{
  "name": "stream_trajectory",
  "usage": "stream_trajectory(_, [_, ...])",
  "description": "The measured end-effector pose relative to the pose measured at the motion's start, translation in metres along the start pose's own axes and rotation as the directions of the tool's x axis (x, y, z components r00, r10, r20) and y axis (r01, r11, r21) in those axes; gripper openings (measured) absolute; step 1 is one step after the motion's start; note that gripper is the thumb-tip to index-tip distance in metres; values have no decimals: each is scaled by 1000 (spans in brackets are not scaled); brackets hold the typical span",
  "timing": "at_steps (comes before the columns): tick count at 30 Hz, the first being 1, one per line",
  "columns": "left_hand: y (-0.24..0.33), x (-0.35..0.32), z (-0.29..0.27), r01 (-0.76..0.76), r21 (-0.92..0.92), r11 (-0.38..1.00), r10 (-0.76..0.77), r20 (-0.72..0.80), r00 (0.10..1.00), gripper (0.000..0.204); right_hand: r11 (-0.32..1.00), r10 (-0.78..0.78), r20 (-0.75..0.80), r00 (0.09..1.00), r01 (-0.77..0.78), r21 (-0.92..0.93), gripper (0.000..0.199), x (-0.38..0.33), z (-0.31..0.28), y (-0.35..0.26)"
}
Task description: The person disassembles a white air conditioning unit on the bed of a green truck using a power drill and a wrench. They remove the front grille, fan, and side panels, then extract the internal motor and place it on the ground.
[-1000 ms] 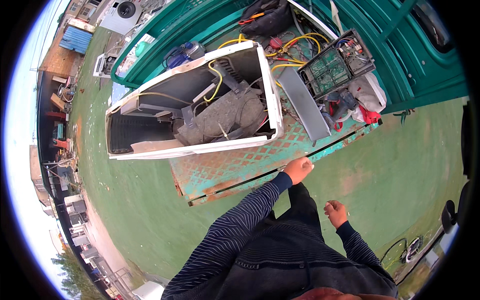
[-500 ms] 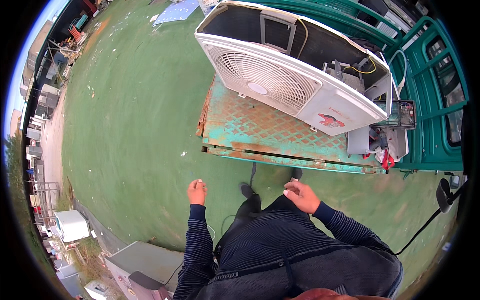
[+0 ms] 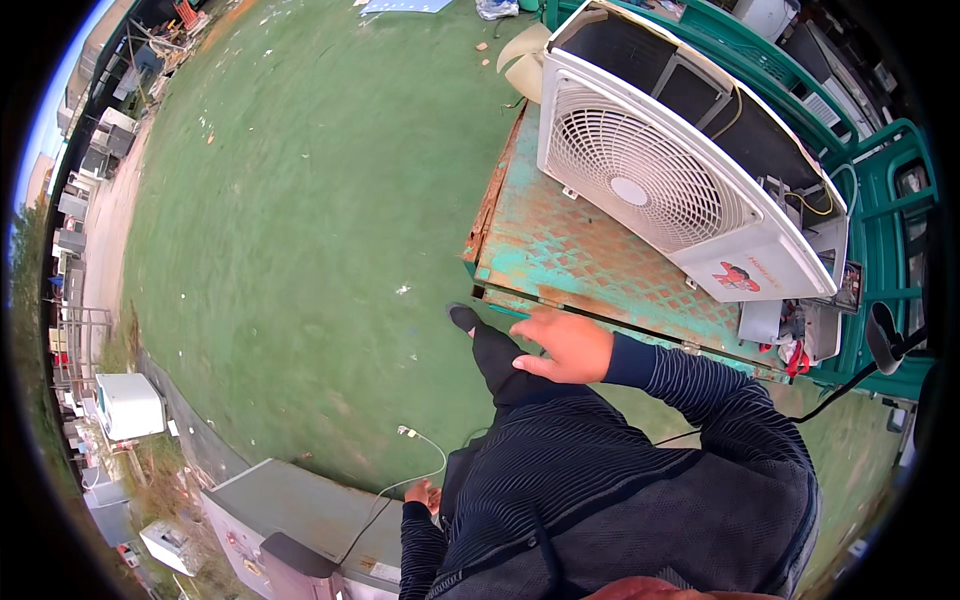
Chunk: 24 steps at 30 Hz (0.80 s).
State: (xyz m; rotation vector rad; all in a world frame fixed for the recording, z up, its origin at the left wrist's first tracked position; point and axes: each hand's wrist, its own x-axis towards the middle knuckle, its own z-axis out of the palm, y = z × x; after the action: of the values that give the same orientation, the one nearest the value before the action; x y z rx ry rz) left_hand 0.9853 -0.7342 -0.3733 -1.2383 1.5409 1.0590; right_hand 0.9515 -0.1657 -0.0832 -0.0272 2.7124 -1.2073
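My right hand [image 3: 567,345] hangs in front of my body over my leg, near the front edge of a rusty green truck bed [image 3: 540,235]. Its thumb and fingers are apart, with nothing between them. My left hand [image 3: 423,495] is low at my left side, beside a thin pale cord with a plug [image 3: 425,440]; its fingers are too small and partly hidden to read. On the bed stands a white air conditioner outdoor unit [image 3: 690,255], its top off and round fan grille facing me. A pale fan blade [image 3: 525,65] shows past its left end.
A grey-topped appliance [image 3: 300,505] stands at the lower left. Farther left is a white box-shaped appliance [image 3: 130,405]. Red-handled tools [image 3: 795,358] lie at the bed's right end, by green side rails [image 3: 885,270]. Green floor [image 3: 290,250] carries scattered scraps.
My right hand has swung left and forward across my body, while my left hand has dropped back to my side. The truck bed and unit have shifted right in view, and one foot has stepped forward.
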Motion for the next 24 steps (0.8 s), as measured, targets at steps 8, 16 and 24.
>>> stream_trajectory(8, [180, 9, -110, -135, -103, 986, 130, -51, 990, 25, 903, 426, 318, 847, -381, -196, 43, 85, 65, 62])
stream_trajectory(16, [554, -64, 7, -632, 116, 766, 629, 68, 775, 33, 968, 245, 3, 970, -244, -53, 40, 312, 5, 11])
stream_trajectory(24, [707, -218, 178, -656, -370, 657, 725, 549, 416, 40, 982, -157, -358, 921, 183, 40, 58, 524, -84, -70])
